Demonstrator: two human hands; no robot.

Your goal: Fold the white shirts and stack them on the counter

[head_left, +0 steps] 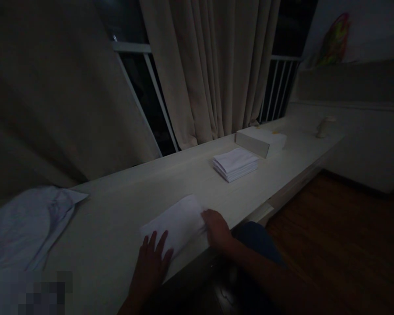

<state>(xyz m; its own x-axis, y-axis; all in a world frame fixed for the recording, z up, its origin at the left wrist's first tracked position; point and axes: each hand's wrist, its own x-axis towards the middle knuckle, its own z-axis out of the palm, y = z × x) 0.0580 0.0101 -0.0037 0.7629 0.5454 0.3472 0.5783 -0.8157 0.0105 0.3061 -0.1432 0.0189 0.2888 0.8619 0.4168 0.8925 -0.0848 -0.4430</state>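
A folded white sheet (180,221), paper or cloth, lies near the front edge of the long pale table (111,210). My left hand (153,258) rests with spread fingers on the sheet's near left corner. At its right edge, my right hand (218,227) has its fingers curled and pinched on the sheet; the fingertips are partly hidden. Farther along the table sits a neat stack of similar folded white sheets (235,164). The dim light makes the material hard to tell.
Behind the stack stands a white box (261,141). A pale cup-like object (325,127) is at the far end. Crumpled white material (29,227) covers the left side. Beige curtains (213,70) hang along the back edge, and a wooden floor (341,227) shows at right.
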